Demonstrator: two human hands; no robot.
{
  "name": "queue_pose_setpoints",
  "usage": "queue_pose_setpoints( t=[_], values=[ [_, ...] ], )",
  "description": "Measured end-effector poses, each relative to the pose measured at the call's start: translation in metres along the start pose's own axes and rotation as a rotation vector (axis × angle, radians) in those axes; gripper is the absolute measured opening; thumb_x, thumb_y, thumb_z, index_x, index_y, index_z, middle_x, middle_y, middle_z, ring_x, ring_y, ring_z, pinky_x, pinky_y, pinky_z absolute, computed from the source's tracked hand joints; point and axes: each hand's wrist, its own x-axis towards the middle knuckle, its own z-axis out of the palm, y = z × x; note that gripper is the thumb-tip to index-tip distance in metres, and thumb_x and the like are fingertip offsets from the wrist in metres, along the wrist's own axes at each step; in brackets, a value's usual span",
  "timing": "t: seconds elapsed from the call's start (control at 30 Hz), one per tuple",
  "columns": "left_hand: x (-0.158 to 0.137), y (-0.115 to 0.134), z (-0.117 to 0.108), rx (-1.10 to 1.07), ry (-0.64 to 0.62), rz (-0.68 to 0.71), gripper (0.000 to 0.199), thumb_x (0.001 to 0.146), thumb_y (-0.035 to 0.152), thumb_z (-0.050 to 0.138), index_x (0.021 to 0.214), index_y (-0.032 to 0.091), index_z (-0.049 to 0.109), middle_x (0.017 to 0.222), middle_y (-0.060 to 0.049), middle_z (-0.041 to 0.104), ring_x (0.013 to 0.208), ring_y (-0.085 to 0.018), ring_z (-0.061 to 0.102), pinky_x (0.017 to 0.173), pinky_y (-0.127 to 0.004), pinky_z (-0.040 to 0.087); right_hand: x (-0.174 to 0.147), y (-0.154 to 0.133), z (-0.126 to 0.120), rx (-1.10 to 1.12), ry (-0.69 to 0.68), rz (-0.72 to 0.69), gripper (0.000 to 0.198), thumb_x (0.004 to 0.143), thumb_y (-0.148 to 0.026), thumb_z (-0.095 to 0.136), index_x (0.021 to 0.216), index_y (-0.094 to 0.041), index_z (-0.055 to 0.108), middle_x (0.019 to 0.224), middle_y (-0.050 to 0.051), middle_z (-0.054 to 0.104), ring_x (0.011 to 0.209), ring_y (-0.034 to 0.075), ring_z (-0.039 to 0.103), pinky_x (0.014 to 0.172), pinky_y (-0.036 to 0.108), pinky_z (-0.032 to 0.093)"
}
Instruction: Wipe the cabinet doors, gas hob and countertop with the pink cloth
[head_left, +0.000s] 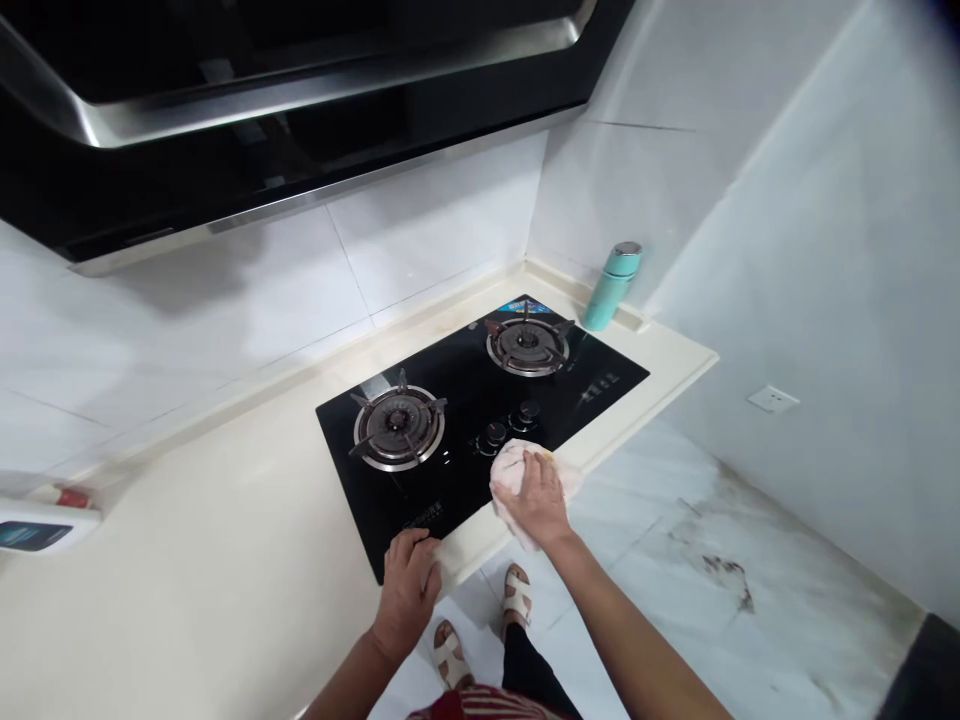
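Note:
My right hand (539, 500) presses a pale pink cloth (512, 466) at the front edge of the black glass gas stove (465, 385), just in front of its two control knobs (507, 425). The cloth bunches around my fingers and part of it hangs over the counter edge. My left hand (409, 585) holds nothing. Its slightly bent fingers rest on the stove's near left corner and the counter edge. On the stove are a left burner (398, 425) and a right burner (528, 342), each with a metal pan support.
A turquoise flask (611, 288) stands on the cream counter (187, 540) at the back right. Overhead hangs a black range hood (322, 150). A white device with a dark screen (37, 530) lies at far left. The right wall has a socket (773, 400).

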Motion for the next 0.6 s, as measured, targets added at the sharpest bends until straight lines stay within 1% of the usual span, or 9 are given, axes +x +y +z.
queue_pose_setpoints(
  t=[0.1,0.2,0.27,0.37,0.47,0.53,0.6],
  values=[
    [0.000,-0.014,0.005,0.169,0.046,0.023,0.027,0.088,0.012,0.053,0.113,0.019,0.063,0.121,-0.012,0.060,0.116,-0.027,0.056,0.094,-0.044,0.048,0.025,0.001,0.005,-0.044,-0.092,-0.046,0.076,0.080,-0.041,0.057,0.146,-0.007,0.035,0.152,0.023,0.034,0.147,0.039,0.021,0.120,0.057,0.021],
    [-0.003,-0.021,0.011,0.268,0.031,0.059,0.027,0.089,0.014,0.054,0.113,0.021,0.064,0.124,-0.012,0.060,0.121,-0.030,0.054,0.095,-0.046,0.046,0.053,0.005,-0.005,-0.008,-0.221,-0.139,0.069,0.080,-0.034,0.055,0.143,-0.011,0.040,0.152,0.020,0.037,0.147,0.036,0.024,0.122,0.054,0.018],
    [-0.004,-0.021,0.013,0.297,0.023,0.065,0.027,0.089,0.015,0.054,0.113,0.022,0.064,0.124,-0.012,0.061,0.122,-0.030,0.053,0.095,-0.046,0.045,0.073,0.010,-0.016,0.018,-0.286,-0.202,0.066,0.077,-0.033,0.059,0.139,-0.013,0.045,0.150,0.018,0.040,0.145,0.033,0.030,0.122,0.050,0.021],
    [-0.004,-0.020,0.013,0.315,0.034,0.070,0.027,0.090,0.015,0.052,0.112,0.023,0.065,0.122,-0.011,0.062,0.120,-0.029,0.055,0.093,-0.044,0.045,0.094,0.018,-0.034,0.065,-0.379,-0.296,0.063,0.073,-0.032,0.063,0.132,-0.015,0.051,0.147,0.014,0.044,0.137,0.028,0.041,0.117,0.043,0.033],
    [-0.002,-0.018,0.012,0.323,0.043,0.067,0.025,0.091,0.018,0.052,0.111,0.023,0.065,0.121,-0.010,0.063,0.119,-0.028,0.055,0.093,-0.043,0.044,0.097,0.021,-0.044,0.111,-0.435,-0.369,0.054,0.073,-0.032,0.063,0.124,-0.019,0.053,0.137,0.009,0.052,0.124,0.023,0.052,0.106,0.038,0.043],
    [-0.001,-0.017,0.010,0.317,0.047,0.060,0.024,0.091,0.018,0.052,0.110,0.023,0.066,0.121,-0.010,0.063,0.118,-0.028,0.055,0.093,-0.043,0.044,0.090,0.022,-0.045,0.124,-0.433,-0.397,0.048,0.074,-0.031,0.062,0.120,-0.021,0.054,0.130,0.008,0.056,0.118,0.022,0.054,0.103,0.038,0.044],
    [0.000,-0.016,0.010,0.312,0.050,0.058,0.024,0.091,0.018,0.051,0.109,0.023,0.066,0.120,-0.010,0.064,0.118,-0.028,0.056,0.093,-0.043,0.045,0.080,0.027,-0.045,0.120,-0.412,-0.410,0.044,0.073,-0.028,0.063,0.115,-0.021,0.056,0.125,0.007,0.058,0.117,0.022,0.053,0.103,0.037,0.043]
  ],
)
